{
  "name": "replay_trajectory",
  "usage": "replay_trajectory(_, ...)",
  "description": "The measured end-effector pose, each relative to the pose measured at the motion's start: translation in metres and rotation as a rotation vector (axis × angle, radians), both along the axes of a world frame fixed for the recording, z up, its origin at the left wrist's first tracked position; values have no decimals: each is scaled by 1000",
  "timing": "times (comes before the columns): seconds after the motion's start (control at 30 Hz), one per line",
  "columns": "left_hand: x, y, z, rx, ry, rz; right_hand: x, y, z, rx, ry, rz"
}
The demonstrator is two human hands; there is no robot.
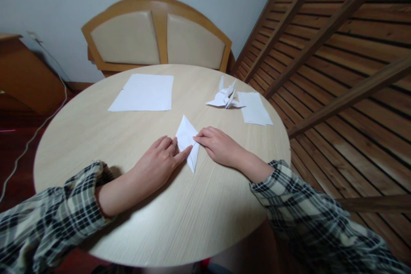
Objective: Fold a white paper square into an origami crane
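A white folded paper point(185, 132), shaped like a long diamond with pointed ends, lies on the round table between my hands. My left hand point(159, 158) holds it from the left. Its thumb reaches across the lower half and presses on the paper, while the other fingers bend at the left corner. At the right corner, my right hand point(221, 144) grips the edge with its thumb and forefinger, the remaining fingers folded together. A crease runs between the fingertips. The fingertips cover parts of both side corners.
White sheets point(144, 92) lie at the table's back left. Folded paper cranes point(224, 96) stand at the back right, beside smaller white sheets point(257, 109). Behind the pale round table point(96, 137) is a cushioned bench back point(162, 30). Slatted wood point(346, 51) slants along the right.
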State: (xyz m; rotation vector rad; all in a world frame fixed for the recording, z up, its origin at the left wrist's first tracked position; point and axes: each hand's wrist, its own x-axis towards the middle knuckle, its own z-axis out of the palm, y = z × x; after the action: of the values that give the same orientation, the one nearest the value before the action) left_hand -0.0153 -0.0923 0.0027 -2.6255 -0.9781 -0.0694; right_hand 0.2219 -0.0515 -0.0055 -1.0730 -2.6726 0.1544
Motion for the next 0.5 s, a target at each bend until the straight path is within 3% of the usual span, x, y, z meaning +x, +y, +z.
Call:
replay_trajectory(0.3,1,-3,4,-36,1,21,-3,-11,8,73,-66,-106)
replay_trajectory(0.5,2,-3,5,-13,54,27,7,-7,1,19,-12,-195)
